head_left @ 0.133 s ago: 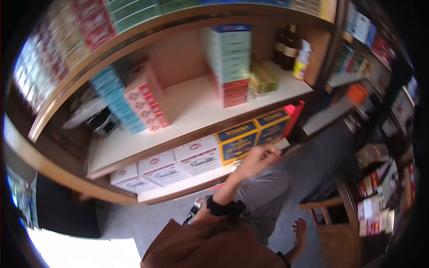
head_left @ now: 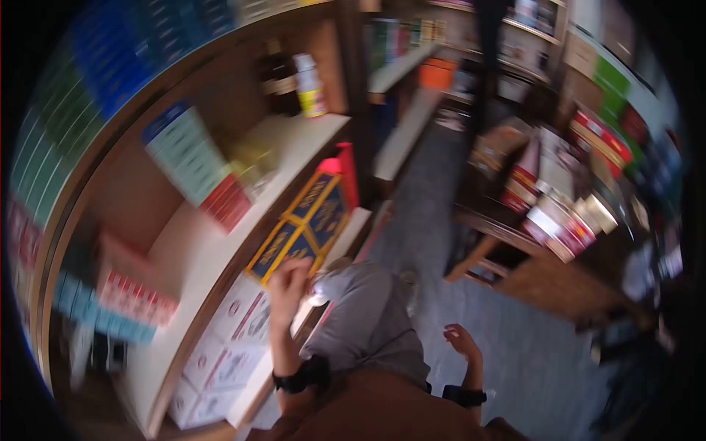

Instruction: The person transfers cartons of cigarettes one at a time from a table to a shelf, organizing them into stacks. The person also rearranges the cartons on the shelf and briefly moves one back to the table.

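Note:
My left hand (head_left: pixel 289 285) is closed with its fingers curled in, and nothing shows in it. In this view it overlaps the lower corner of the dark blue and yellow boxes (head_left: pixel 300 224) on the bottom shelf. Beside those stand white printed cartons (head_left: pixel 234 312). My right hand (head_left: pixel 461 339) hangs low over the grey floor, fingers loosely apart and holding nothing. Both wrists wear black bands. My bent leg in grey trousers (head_left: pixel 368 305) lies between the hands.
The middle shelf (head_left: pixel 213 253) carries a mint and red box stack (head_left: pixel 197 165), pink boxes (head_left: pixel 136 298), dark bottles (head_left: pixel 279 81) and a white-yellow spray bottle (head_left: pixel 309 87). A wooden table (head_left: pixel 551 272) heaped with boxes stands right. Grey floor (head_left: pixel 423 213) runs between.
The view has swung right, so the shelves now slant on the left and more of the floor and table shows. My left hand stays curled; my right hand stays apart from the shelves.

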A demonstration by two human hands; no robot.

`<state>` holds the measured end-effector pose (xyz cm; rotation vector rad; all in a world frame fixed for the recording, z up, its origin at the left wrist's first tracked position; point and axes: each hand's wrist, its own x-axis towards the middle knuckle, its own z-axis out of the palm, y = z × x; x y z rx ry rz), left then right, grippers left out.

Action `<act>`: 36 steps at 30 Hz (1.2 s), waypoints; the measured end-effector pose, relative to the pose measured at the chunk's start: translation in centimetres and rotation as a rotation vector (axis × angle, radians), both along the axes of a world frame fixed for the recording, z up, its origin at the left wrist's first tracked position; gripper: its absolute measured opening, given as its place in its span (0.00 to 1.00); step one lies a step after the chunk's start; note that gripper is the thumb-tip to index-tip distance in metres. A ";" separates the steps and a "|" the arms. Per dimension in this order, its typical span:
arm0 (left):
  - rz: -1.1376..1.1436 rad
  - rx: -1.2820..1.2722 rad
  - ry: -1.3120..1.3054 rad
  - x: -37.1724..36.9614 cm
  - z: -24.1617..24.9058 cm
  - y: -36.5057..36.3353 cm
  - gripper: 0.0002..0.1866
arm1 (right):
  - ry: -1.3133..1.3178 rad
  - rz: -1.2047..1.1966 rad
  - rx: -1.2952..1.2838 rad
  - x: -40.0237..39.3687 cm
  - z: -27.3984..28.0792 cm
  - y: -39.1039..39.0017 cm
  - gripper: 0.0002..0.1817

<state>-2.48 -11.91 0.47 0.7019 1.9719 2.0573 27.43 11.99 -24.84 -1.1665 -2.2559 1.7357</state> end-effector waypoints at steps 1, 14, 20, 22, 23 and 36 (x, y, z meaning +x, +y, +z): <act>-0.049 -0.055 -0.038 -1.1 -0.6 0.1 0.09 | -0.010 -0.069 -0.035 0.0 1.8 -0.4 0.15; -0.030 0.042 -0.104 -0.5 -2.4 2.2 0.16 | -0.119 -0.338 0.181 6.6 2.8 -2.4 0.20; -0.001 0.016 -0.163 -0.5 -2.5 2.5 0.16 | -0.137 -0.291 0.138 4.7 4.4 -2.2 0.20; -0.022 0.010 -0.178 -0.6 -2.6 2.2 0.15 | -0.126 -0.275 0.148 4.3 4.5 -2.4 0.20; -0.042 0.010 -0.192 -0.6 -2.7 2.1 0.14 | -0.128 -0.274 0.146 4.2 4.3 -2.5 0.20; -0.063 0.067 -0.220 -1.5 -5.0 3.2 0.16 | -0.150 -0.330 0.144 6.4 3.6 -3.4 0.20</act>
